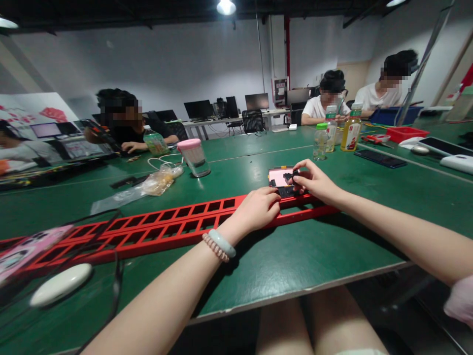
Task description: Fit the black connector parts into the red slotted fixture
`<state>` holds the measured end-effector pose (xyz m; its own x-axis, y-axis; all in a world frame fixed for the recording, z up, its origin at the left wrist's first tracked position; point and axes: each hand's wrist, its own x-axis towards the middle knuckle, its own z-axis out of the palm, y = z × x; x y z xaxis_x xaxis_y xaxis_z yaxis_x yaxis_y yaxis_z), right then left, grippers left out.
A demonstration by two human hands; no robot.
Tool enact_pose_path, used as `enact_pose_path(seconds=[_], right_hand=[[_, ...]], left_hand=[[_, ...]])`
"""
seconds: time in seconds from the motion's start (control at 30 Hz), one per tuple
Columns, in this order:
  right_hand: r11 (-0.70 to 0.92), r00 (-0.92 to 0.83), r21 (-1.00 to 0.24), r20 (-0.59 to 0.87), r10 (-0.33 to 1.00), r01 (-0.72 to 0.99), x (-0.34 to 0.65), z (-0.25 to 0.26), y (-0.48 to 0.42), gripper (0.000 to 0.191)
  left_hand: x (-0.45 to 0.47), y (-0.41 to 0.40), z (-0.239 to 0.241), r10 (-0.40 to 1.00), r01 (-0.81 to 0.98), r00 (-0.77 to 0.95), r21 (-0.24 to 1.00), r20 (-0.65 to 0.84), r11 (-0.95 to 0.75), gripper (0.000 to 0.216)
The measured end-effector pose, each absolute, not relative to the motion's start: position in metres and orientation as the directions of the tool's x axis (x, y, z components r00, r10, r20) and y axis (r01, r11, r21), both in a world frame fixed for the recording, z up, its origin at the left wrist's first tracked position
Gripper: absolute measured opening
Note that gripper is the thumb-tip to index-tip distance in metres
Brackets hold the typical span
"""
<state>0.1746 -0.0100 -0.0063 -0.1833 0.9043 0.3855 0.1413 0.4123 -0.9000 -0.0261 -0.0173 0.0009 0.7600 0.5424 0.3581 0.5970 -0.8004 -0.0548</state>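
Observation:
My left hand [257,211], wearing a pale bangle and a coiled band, lies over the red slotted rack [148,224]. Its fingers are curled at the near left edge of a small black case [285,191] with a pink inside face [278,177]. The case rests at the rack's right part. Between the thumb and fingers of my right hand [313,181] is a small black part [288,176], held just over the pink face. The exact kind of this part is too small to tell. My left fingertips are partly hidden.
A pink-lidded jar [195,160] and a plastic bag [148,186] lie beyond the rack. A white mouse [61,285] and cables are at left. Drink bottles [351,129], a phone [380,158] and a red tray [406,134] are at right. Other people sit across the table.

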Motion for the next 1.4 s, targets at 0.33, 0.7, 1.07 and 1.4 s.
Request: enact_pose_path(seconds=[0.33, 0.7, 1.07, 1.4], right_hand=[[0.473, -0.290, -0.829, 0.393, 0.873, 0.300, 0.164, -0.003, -0.027, 0.025], [0.536, -0.217, -0.639, 0.511, 0.832, 0.551, 0.168, -0.007, -0.020, 0.045], [0.705, -0.533, -0.375, 0.470, 0.704, 0.602, 0.165, 0.010, -0.040, 0.033], [0.692, -0.579, -0.373, 0.379, 0.722, 0.618, 0.167, 0.010, -0.039, 0.031]], left_hand=[[-0.026, -0.019, 0.003, 0.590, 0.636, 0.743, -0.060, 0.314, -0.769, 0.024], [-0.026, -0.017, 0.003, 0.604, 0.640, 0.747, -0.053, 0.278, -0.767, 0.023], [-0.028, -0.014, 0.001, 0.599, 0.627, 0.755, -0.026, 0.268, -0.779, 0.023], [-0.027, -0.015, 0.001, 0.615, 0.646, 0.743, -0.042, 0.264, -0.762, 0.027]])
